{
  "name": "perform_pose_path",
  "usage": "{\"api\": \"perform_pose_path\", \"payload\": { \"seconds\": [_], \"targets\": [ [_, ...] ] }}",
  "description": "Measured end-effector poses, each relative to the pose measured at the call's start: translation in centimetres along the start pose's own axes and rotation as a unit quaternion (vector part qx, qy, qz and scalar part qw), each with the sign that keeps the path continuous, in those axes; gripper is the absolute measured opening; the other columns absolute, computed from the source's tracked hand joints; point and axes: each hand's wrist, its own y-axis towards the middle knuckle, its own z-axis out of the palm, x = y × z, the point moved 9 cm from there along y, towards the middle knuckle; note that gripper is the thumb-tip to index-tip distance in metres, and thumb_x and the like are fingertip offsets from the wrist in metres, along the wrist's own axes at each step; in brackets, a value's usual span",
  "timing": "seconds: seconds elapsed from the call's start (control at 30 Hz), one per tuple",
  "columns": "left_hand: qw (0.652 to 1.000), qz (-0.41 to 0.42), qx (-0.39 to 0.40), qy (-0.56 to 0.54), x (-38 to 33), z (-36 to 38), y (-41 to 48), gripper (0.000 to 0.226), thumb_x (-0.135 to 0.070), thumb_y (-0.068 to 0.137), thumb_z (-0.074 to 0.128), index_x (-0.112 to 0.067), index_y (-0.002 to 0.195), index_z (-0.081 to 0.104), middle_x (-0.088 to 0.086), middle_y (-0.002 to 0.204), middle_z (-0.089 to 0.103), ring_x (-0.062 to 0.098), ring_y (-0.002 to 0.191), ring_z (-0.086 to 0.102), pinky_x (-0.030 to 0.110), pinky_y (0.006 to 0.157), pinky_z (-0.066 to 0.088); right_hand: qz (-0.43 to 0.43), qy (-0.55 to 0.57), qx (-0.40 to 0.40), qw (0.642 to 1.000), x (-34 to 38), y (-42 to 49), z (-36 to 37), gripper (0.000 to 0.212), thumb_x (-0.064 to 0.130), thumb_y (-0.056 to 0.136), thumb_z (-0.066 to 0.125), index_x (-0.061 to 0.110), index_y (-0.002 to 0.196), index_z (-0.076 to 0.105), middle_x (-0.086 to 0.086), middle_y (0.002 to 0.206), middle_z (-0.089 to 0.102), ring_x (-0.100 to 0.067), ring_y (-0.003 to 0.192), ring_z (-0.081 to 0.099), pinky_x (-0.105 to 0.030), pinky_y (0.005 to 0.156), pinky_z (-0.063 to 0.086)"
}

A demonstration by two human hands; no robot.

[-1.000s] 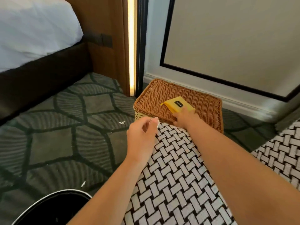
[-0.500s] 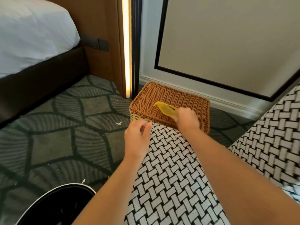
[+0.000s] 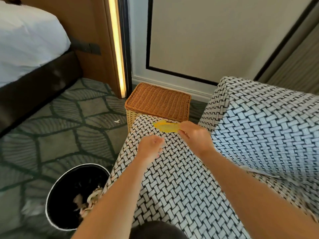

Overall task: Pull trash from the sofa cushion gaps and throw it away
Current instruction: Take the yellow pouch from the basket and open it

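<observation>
Hanging just above the sofa arm, near the wicker basket, the blurred yellow wrapper is pinched by the right hand. Left hand alongside, fingers curled; contents indeterminable. Black bin holding scraps stands left of the sofa.

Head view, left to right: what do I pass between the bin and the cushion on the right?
bin → left hand → wrapper → right hand, which holds the wrapper → cushion. The basket is left out: it spans both hands.
</observation>
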Motion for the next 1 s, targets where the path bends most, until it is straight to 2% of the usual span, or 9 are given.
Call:
{"api": "perform_pose_path", "payload": {
  "seconds": [0.1,0.2,0.37,0.5,0.6,0.7,0.77,0.87,1.0],
  "targets": [
    [0.995,0.065,0.02,0.073,-2.5,1.8,-3.3,0.029,-0.02,0.093,0.049,0.001,0.08,0.065,0.011,0.07,0.057,0.013,0.054,0.051,0.03,0.057,0.042,0.0,0.032,-0.01,0.999,0.7,-3.1,-2.5,0.015,0.018,0.087,0.055,0.01,0.088,0.067,-0.001,0.078,0.068,-0.015,0.058,0.062,-0.029,0.047,0.054],
    [0.988,0.114,0.049,0.088,-4.8,3.9,-7.6,0.03,-0.019,0.094,0.047,0.003,0.09,0.067,0.006,0.062,0.052,0.019,0.056,0.045,0.033,0.059,0.036,0.055,0.063,-0.021,0.996,0.6,-8.0,-5.2,0.011,0.016,0.086,0.062,0.008,0.091,0.068,-0.001,0.078,0.067,-0.012,0.049,0.057,-0.027,0.041,0.051],
    [0.973,0.163,0.075,0.143,-6.3,6.5,-13.2,0.028,-0.022,0.093,0.051,-0.002,0.079,0.064,0.003,0.061,0.049,0.014,0.05,0.04,0.024,0.049,0.034,0.151,0.114,-0.018,0.982,0.3,-15.1,-8.6,0.012,0.006,0.083,0.065,0.004,0.094,0.069,-0.005,0.073,0.066,0.004,0.048,0.047,-0.006,0.045,0.043],
    [0.978,0.143,0.113,0.098,-5.2,9.2,-17.2,0.022,-0.02,0.092,0.054,-0.002,0.086,0.066,0.003,0.061,0.054,0.012,0.05,0.051,0.027,0.052,0.05,0.265,0.154,0.013,0.952,-0.4,-20.5,-10.8,0.017,0.014,0.086,0.063,0.006,0.1,0.069,-0.004,0.078,0.068,-0.004,0.054,0.053,-0.011,0.051,0.046],
    [0.967,0.171,0.123,0.14,-4.0,11.4,-19.9,0.029,-0.023,0.092,0.054,0.0,0.081,0.066,0.006,0.062,0.055,0.014,0.054,0.05,0.029,0.056,0.046,0.323,0.186,0.01,0.928,-0.7,-23.9,-12.2,0.016,0.015,0.087,0.061,0.007,0.098,0.07,0.006,0.068,0.06,-0.004,0.051,0.048,-0.01,0.048,0.037],
    [0.953,0.22,0.117,0.171,-2.9,12.9,-22.5,0.029,-0.021,0.091,0.055,0.002,0.078,0.068,0.007,0.07,0.059,0.014,0.068,0.048,0.026,0.067,0.033,0.35,0.226,0.009,0.909,-0.1,-27.2,-13.1,0.013,0.013,0.087,0.06,0.006,0.094,0.069,0.012,0.068,0.058,-0.002,0.051,0.049,-0.011,0.047,0.037],
    [0.951,0.242,0.078,0.179,-2.2,12.9,-23.6,0.026,-0.021,0.09,0.057,0.002,0.086,0.07,0.007,0.091,0.057,0.012,0.092,0.045,0.02,0.08,0.027,0.349,0.236,0.012,0.907,0.9,-28.7,-13.2,0.013,0.012,0.087,0.06,0.005,0.093,0.069,0.013,0.068,0.057,0.002,0.047,0.049,-0.01,0.045,0.036],
    [0.961,0.227,0.043,0.153,-1.0,12.6,-23.9,0.028,-0.025,0.091,0.056,-0.001,0.097,0.068,0.009,0.126,0.046,0.016,0.124,0.036,0.026,0.106,0.023,0.34,0.232,0.001,0.911,1.9,-29.8,-13.7,0.012,0.008,0.087,0.06,0.004,0.092,0.069,0.011,0.071,0.059,0.003,0.048,0.049,-0.009,0.048,0.04],
    [0.97,0.202,0.052,0.127,-0.6,12.1,-23.5,0.029,-0.026,0.093,0.052,-0.003,0.105,0.066,0.005,0.132,0.046,0.016,0.129,0.036,0.026,0.105,0.027,0.344,0.234,-0.003,0.909,2.5,-30.5,-13.9,0.013,0.008,0.087,0.059,0.008,0.095,0.07,0.008,0.084,0.063,0.0,0.068,0.055,-0.01,0.062,0.046]
  ]
}}
